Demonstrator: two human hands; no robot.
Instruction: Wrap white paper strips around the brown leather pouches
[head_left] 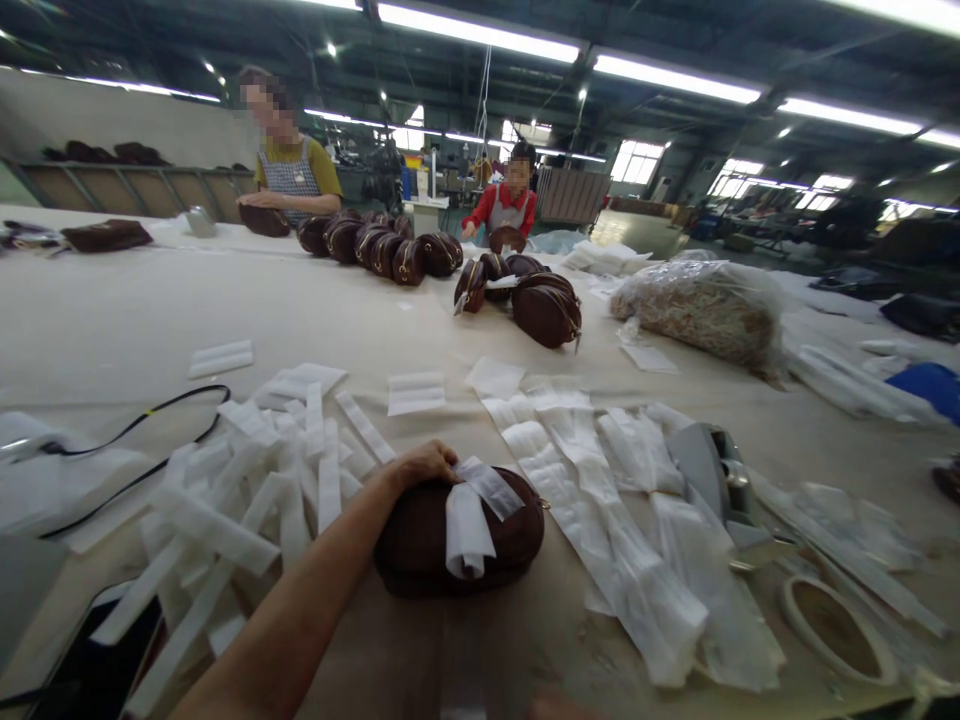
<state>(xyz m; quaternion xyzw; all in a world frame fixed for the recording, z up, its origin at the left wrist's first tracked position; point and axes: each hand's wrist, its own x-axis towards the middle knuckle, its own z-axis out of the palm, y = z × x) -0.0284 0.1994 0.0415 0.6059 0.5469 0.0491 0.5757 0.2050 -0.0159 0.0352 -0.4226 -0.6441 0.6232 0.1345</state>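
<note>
Steadying the bag (420, 530) on the table (322, 315), the left hand (426, 464) grips its far top edge, presumably against slipping. The right hand (561, 707) is blurred; its state cannot be told. Counted: one bag held, two strips (466, 530) on it, one dispenser (697, 465), two co-workers (301, 180) beyond. Far bags (547, 308) overlap, uncounted.

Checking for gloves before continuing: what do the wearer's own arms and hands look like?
The ungloved left hand and its bare, tapering forearm show no sleeve, watch or bracelet. The right hand seems only a blurred patch at the bottom edge, too unclear to judge.
</note>
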